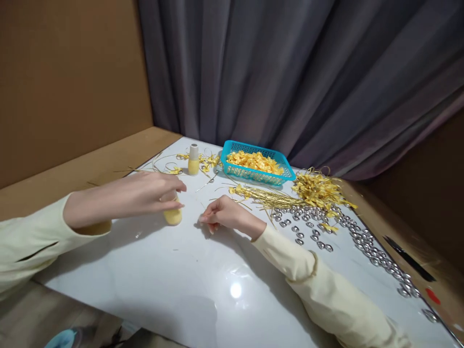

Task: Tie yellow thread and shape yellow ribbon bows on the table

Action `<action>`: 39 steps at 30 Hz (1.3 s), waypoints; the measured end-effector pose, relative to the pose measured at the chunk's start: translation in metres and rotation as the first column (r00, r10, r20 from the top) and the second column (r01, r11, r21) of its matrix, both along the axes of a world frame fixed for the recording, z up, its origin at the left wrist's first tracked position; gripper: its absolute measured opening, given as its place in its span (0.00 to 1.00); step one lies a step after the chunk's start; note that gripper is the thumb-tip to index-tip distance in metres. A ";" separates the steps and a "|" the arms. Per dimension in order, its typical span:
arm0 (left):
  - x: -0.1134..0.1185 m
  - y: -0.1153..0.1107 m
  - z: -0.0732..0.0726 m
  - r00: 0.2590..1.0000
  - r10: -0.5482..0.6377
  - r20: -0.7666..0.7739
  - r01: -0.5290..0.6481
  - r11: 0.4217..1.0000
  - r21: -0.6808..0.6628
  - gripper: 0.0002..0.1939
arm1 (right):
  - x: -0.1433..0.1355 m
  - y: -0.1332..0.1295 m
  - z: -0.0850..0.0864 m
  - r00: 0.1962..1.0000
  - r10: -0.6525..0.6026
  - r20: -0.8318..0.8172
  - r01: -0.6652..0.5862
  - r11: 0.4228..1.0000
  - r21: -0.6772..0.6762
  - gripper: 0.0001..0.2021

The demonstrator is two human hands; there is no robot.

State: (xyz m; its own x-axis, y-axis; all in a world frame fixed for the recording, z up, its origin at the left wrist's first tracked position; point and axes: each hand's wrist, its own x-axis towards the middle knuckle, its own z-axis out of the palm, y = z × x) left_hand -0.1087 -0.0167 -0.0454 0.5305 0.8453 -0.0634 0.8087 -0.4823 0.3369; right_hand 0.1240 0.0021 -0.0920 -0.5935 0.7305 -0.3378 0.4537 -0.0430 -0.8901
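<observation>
My left hand [159, 193] reaches from the left, its fingers and thumb closed around the top of a small bottle of yellow liquid [173, 216]. The bottle stands on the white tabletop; its upper part is mostly hidden by my fingers. Right of it, my right hand [224, 215] rests low over the table with fingertips pinched. A faint thin wire [198, 199] seems to rise from the pinch, hard to make out. Behind them stands a second bottle [193, 162] of yellow liquid with a whitish cap.
A blue basket [288, 171] holds yellow petal-like pieces [253, 161]. Gold wire stems [271, 197] and a yellow flower bundle [319, 188] lie right of it. Many silver rings [369, 244] spread along the right side. Black scissors or tweezers [409, 258] lie past the edge.
</observation>
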 end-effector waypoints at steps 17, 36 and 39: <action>-0.023 -0.007 -0.027 0.889 0.079 0.451 0.005 0.983 -0.182 0.16 | 0.053 0.000 0.035 0.997 0.001 0.078 -0.007 0.997 0.073 0.12; -0.029 0.005 -0.033 0.973 0.056 0.222 0.038 0.917 -0.397 0.26 | -0.039 -0.004 0.000 0.996 0.077 -0.040 -0.078 0.997 -0.026 0.13; -0.026 0.006 -0.033 0.975 0.062 0.214 0.026 0.922 -0.386 0.25 | -0.041 -0.003 -0.006 0.993 0.079 -0.087 -0.084 0.995 -0.055 0.14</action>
